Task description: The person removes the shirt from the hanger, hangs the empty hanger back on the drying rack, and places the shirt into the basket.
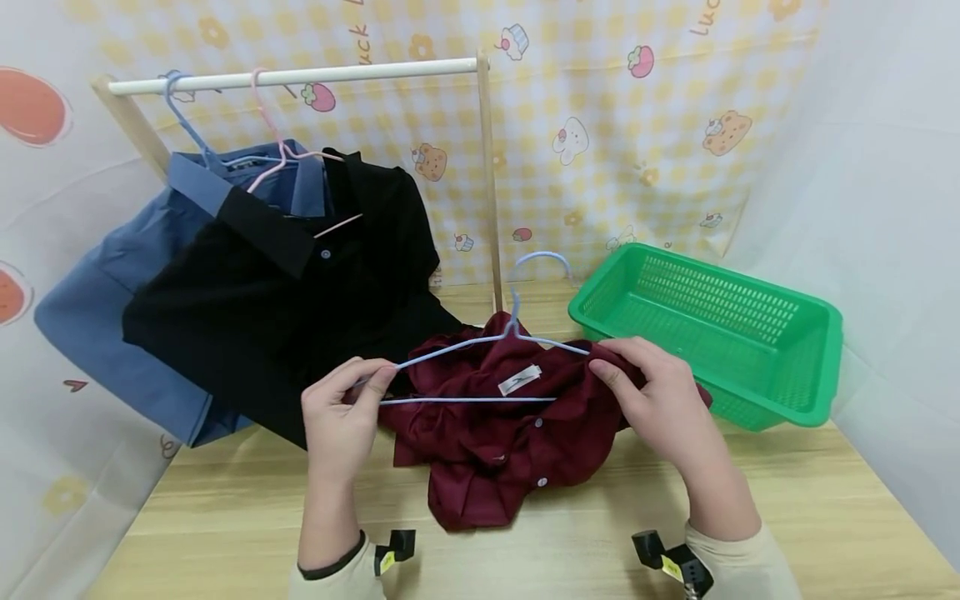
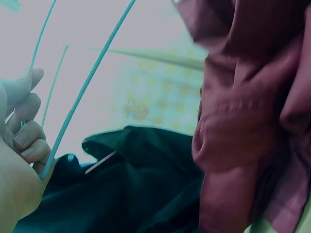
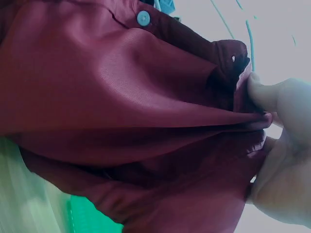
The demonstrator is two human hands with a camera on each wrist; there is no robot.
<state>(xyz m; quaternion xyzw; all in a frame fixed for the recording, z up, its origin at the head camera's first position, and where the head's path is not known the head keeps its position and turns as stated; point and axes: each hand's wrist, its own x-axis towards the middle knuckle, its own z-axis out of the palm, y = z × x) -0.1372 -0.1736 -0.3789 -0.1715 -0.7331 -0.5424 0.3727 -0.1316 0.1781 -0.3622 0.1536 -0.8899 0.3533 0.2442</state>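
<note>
A light blue hanger [image 1: 453,346] is held over a crumpled maroon shirt [image 1: 480,492] in the head view, its hook pointing up. My left hand [image 1: 345,408] grips the hanger's left end, thumb on the upper arm; the left wrist view shows fingers [image 2: 29,128] curled round the wire. With my right hand [image 1: 652,400] I pinch the shirt's collar area, thumb on top, around the hanger's right end, which the cloth hides. In the right wrist view the thumb [image 3: 265,92] presses the folded maroon cloth [image 3: 146,87]. A white label [image 1: 520,380] shows inside the collar.
At the left a rack with a white rod [image 1: 300,77] and a wooden post [image 1: 489,183] carries a blue shirt [image 1: 112,275] and a black shirt [image 1: 277,300] on hangers. A green basket [image 1: 821,358] stands at the right on the wooden table [image 1: 225,517].
</note>
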